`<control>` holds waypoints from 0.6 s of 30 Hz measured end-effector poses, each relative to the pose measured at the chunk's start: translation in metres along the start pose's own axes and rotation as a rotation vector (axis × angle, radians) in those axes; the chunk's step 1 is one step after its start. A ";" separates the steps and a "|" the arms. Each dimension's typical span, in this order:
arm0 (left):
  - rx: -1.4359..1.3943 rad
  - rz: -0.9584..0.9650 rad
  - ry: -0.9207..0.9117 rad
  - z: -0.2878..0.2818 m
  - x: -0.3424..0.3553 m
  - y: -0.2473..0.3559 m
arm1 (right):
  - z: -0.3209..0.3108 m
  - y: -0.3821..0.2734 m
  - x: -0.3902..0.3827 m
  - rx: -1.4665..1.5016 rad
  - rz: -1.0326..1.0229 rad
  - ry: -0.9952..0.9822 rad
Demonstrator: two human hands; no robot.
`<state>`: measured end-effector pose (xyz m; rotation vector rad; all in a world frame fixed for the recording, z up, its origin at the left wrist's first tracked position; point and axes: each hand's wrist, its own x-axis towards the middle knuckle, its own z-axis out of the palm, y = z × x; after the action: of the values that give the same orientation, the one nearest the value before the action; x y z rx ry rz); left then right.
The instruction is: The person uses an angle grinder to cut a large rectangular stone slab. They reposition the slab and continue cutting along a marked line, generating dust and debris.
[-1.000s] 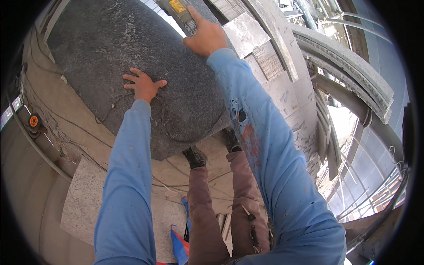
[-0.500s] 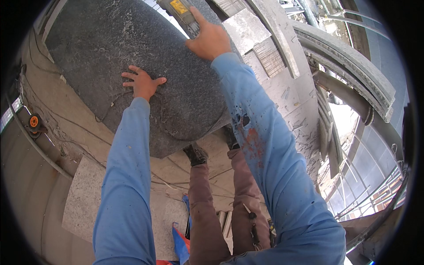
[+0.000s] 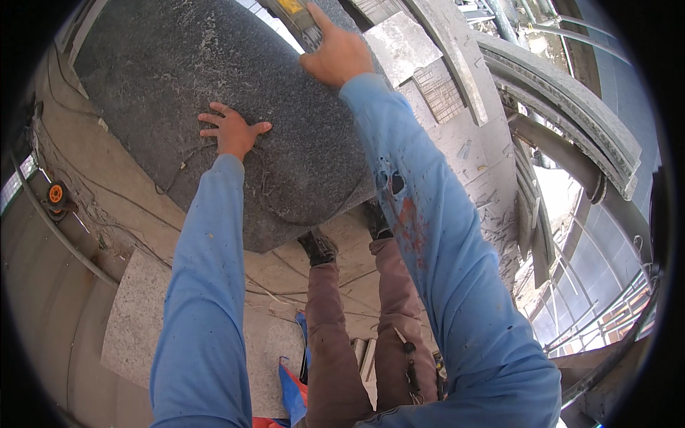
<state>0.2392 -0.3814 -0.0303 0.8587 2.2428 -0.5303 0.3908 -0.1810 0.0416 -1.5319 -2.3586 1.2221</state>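
A big dark grey slab point(image 3: 164, 78) with a rough, dusty face and a rounded cut-out lies before me. My left hand point(image 3: 234, 130) rests flat on it, fingers spread, holding nothing. At the far edge my right hand point(image 3: 341, 57) is closed at the near end of a grey tool point(image 3: 305, 28) with a yellow label. Its index finger stretches along the tool's side; the other fingers are hidden. The top of the picture cuts off the tool, so its exact kind does not show. A thin dark cord point(image 3: 267, 192) crosses the slab near my left hand.
Pale stone pieces point(image 3: 403, 46) lie to the right, beside long curved stone strips point(image 3: 571, 107). Cables run over the dusty floor at left, near an orange-hubbed wheel point(image 3: 56, 194). A speckled slab point(image 3: 132, 314) and blue-and-red sheeting point(image 3: 292, 392) lie near my legs.
My right hand and the grey tool have shifted slightly away from me, and less of the tool shows. My left hand stays spread at about the same place on the slab.
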 end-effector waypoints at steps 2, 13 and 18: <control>0.022 0.003 -0.007 0.000 0.000 0.000 | -0.002 -0.005 0.003 -0.002 0.017 -0.017; -0.071 -0.012 0.012 0.001 0.000 -0.003 | -0.008 -0.019 0.019 -0.048 0.038 -0.042; -0.053 0.006 0.006 -0.001 -0.001 0.000 | -0.004 -0.016 0.029 -0.034 0.010 -0.015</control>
<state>0.2390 -0.3811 -0.0291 0.8410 2.2491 -0.4636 0.3659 -0.1584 0.0448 -1.5522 -2.3961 1.2063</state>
